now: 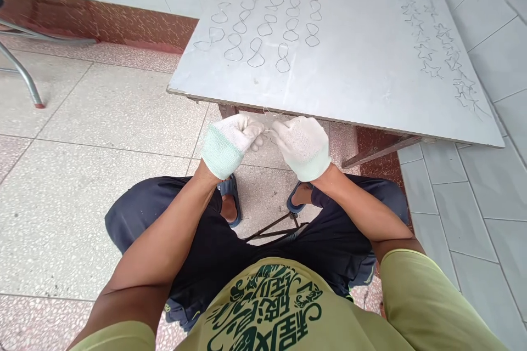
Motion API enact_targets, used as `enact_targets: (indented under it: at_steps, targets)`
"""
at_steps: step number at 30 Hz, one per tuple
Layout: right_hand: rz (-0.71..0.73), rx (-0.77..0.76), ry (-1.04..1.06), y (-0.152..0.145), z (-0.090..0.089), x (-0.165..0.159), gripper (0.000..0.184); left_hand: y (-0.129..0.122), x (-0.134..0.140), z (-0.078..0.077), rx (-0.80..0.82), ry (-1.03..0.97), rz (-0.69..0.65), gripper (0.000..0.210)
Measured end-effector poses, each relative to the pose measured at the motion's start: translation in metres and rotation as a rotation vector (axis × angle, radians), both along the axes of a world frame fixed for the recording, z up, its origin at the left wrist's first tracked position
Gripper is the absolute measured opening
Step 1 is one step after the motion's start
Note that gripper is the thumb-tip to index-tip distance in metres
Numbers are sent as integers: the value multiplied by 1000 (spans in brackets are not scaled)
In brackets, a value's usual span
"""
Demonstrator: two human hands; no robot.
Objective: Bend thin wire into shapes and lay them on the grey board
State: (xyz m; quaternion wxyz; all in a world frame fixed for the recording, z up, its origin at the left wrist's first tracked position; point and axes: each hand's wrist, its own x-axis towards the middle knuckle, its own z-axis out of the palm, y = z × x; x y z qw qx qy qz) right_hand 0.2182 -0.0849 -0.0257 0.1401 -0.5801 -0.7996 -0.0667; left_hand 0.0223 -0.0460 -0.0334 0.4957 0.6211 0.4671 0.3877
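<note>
Both my hands wear white knitted gloves with pale green cuffs and meet just in front of the table's near edge. My left hand [241, 134] pinches a thin bent wire [267, 115] between thumb and fingers. On the other side of that wire, my right hand [302, 140] is closed on it too. Part of the wire sticks up above the fingertips; its full shape is hidden by the gloves. Beyond them, figure-eight wire loops [282, 58] lie in rows on the white table [358, 66].
Star-shaped wire pieces [430, 68] lie in rows along the table's right side, near the tiled wall [494, 55]. A metal chair leg [24, 77] stands on the floor at the left. Under the table a wooden brace [381, 151] slants at the right.
</note>
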Motion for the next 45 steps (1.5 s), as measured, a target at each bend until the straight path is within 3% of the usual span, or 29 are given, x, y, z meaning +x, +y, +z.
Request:
enact_targets:
  at_steps: [14,29,37,45]
  targets:
    - [12,-27,135,7,-20,10,52,-10,12,1,0,39,53,38]
    - [-100,10,100,11,-32,1,59,-6,18,-13,-8,22,101,29]
    - [-61,-36,56,9,-26,-1,60,-12,24,-12,-1,59,139,29]
    - [13,-28,11,9,-22,1,53,-14,26,-16,40,-44,162,34]
